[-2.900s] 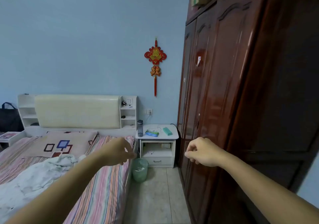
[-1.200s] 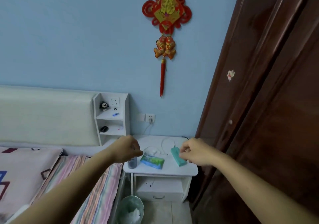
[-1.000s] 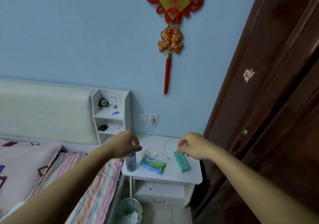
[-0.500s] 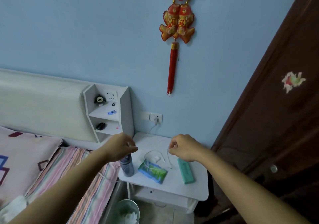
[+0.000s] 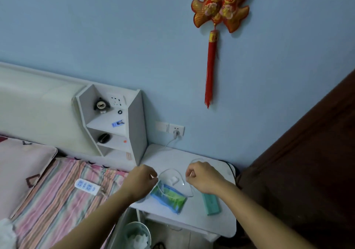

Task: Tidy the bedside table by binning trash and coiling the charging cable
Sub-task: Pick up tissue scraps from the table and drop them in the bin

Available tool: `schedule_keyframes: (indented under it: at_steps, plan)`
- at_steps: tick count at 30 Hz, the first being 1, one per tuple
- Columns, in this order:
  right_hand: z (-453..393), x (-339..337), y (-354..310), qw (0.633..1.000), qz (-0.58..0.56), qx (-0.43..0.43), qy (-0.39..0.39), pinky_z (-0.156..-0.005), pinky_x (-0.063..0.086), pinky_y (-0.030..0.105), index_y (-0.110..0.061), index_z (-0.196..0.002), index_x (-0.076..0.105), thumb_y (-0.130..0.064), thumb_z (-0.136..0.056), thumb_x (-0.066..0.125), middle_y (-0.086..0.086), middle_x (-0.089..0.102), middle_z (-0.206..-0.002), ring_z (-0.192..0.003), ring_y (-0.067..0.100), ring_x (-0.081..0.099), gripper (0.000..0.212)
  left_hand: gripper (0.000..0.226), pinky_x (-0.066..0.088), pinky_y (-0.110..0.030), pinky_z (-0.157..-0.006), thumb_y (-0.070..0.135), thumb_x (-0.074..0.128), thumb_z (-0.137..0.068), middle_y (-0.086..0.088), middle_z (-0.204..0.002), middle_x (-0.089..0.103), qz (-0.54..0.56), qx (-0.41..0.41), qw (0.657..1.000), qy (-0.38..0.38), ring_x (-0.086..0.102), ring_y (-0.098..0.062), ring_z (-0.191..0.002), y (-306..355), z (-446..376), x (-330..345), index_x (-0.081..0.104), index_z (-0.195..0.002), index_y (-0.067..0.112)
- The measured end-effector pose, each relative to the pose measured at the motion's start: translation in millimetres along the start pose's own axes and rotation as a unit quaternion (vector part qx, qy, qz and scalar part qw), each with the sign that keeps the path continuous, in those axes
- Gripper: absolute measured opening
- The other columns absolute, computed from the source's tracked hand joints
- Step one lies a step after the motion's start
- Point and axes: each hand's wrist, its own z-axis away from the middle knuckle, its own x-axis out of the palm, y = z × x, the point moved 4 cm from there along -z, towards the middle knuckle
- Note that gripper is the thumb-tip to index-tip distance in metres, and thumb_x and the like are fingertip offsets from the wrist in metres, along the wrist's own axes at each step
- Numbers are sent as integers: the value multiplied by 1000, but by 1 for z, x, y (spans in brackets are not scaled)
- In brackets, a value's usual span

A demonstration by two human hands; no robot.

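The white bedside table (image 5: 194, 221) stands between the bed and the wardrobe. A thin white charging cable (image 5: 166, 146) runs from the wall socket (image 5: 177, 130) down onto the tabletop and lies there in loose loops. Inside one loop sits a small crumpled white tissue (image 5: 174, 180). A blue-green tissue pack (image 5: 170, 197) and a teal box (image 5: 211, 204) lie nearer the front. My left hand (image 5: 141, 181) hovers over the table's left edge, fingers curled, hiding what is under it. My right hand (image 5: 201, 177) hovers mid-table, also curled. A pale green bin (image 5: 138, 235) with white waste stands below.
A dark wooden wardrobe (image 5: 307, 172) closes off the right side. The bed with a striped sheet (image 5: 57, 200) is on the left, with a white power strip (image 5: 87, 185) on it. A white headboard shelf (image 5: 115, 125) holding small items adjoins the table.
I have walked up to the bedside table and look down on it. Both hands, curled throughout, now hover over the tabletop. The bottle is hidden behind my left hand.
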Motion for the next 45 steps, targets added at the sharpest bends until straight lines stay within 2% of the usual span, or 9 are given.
schedule_keyframes:
  at_steps: [5,11,16,22,27,30,35,39,45]
  plan:
    - [-43,32,22,999,-4,12,-44,-81,57,36,-25,-95,68,-28,-84,55,0,74,-101,-90,22,67,17,21,56,-34,-73,18,58,-81,-12,-79,76,80,-69,993,-49,72,-25,-77,-24,-17,65,75,-86,6]
    - [-94,63,56,996,6,19,-88,-81,54,32,-23,-100,66,-25,-85,55,1,72,-106,-95,23,65,19,34,49,-28,-86,17,60,-85,-9,-108,75,102,-171,978,-69,67,-23,-102,-59,-37,129,69,-116,9]
    - [-134,98,84,992,3,7,-127,-78,56,34,-27,-92,65,-24,-83,52,-3,72,-100,-88,20,66,16,42,48,-27,-90,20,65,-84,-5,-122,68,149,-224,961,-66,64,-18,-104,-83,-51,174,62,-125,15]
    - [-164,150,130,994,-45,41,-88,-70,52,29,-26,-92,65,-25,-85,53,-5,72,-95,-85,20,66,14,48,36,-35,-109,14,53,-93,-7,-145,51,127,-256,957,-53,46,-25,-133,-115,-81,236,46,-141,16]
    - [-172,191,157,993,-63,42,-93,-72,56,32,-26,-92,65,-27,-89,56,-5,72,-95,-83,17,66,10,49,44,-41,-93,9,44,-95,-14,-143,49,123,-318,940,-17,54,-36,-120,-144,-115,266,35,-143,11]
    - [-175,202,160,993,-74,32,-82,-71,58,35,-24,-91,65,-25,-89,58,-2,72,-92,-81,17,66,8,53,42,-43,-101,16,46,-96,-16,-146,46,150,-364,919,0,50,-36,-127,-153,-123,280,30,-146,8]
    - [-183,211,158,995,-75,22,-67,-71,59,39,-22,-94,65,-23,-91,59,-1,73,-91,-80,17,67,7,39,50,-43,-86,13,55,-90,-16,-119,61,178,-414,891,58,61,-38,-107,-163,-132,291,50,-129,9]
    - [-189,213,157,994,-70,17,-83,-71,60,36,-21,-97,65,-24,-92,59,-1,73,-94,-84,16,68,9,25,52,-38,-72,-2,51,-80,-11,-87,66,210,-417,880,80,63,-36,-85,-163,-132,294,65,-97,8]
    - [-202,210,162,995,-55,32,-76,-70,59,38,-22,-95,66,-23,-91,59,0,73,-93,-81,19,68,8,31,61,-47,-70,-7,54,-73,-8,-80,70,298,-425,853,58,68,-29,-77,-148,-113,314,69,-94,10]
